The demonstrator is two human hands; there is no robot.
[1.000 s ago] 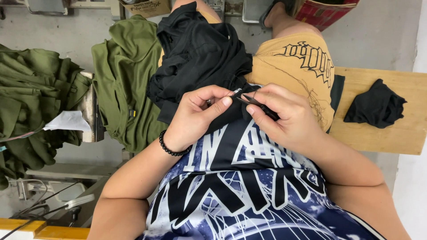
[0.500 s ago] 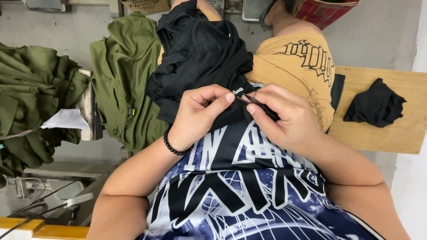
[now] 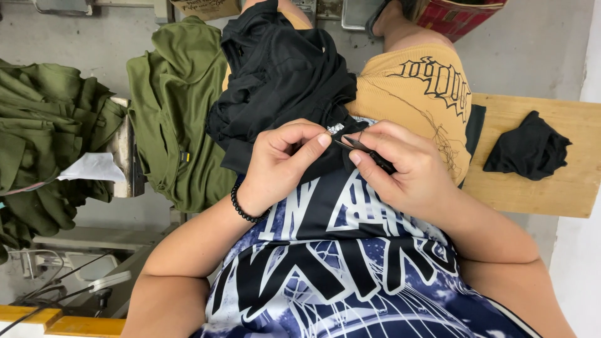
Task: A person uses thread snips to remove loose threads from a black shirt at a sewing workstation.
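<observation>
A black garment [image 3: 282, 81] lies bunched on my lap. My left hand [image 3: 282, 163] pinches its near edge beside a small white label [image 3: 336, 128], thumb and forefinger pressed together on the cloth. My right hand [image 3: 407, 172] holds a small dark thread snipper [image 3: 366, 149], its thin tips pointing left at the pinched spot, almost touching my left fingertips. A black bead bracelet [image 3: 243, 206] sits on my left wrist. Loose threads hang over my mustard shorts [image 3: 426, 94].
An olive green garment [image 3: 178, 112] hangs over a stand to the left, and more green garments [image 3: 44, 131] are heaped further left. A wooden bench [image 3: 532, 188] on the right carries a small black cloth piece [image 3: 526, 150]. Cables and a machine part show at lower left.
Both hands have stayed on the black garment's edge; the snipper tips have shifted a little along the seam near the label. The view has moved only slightly.
</observation>
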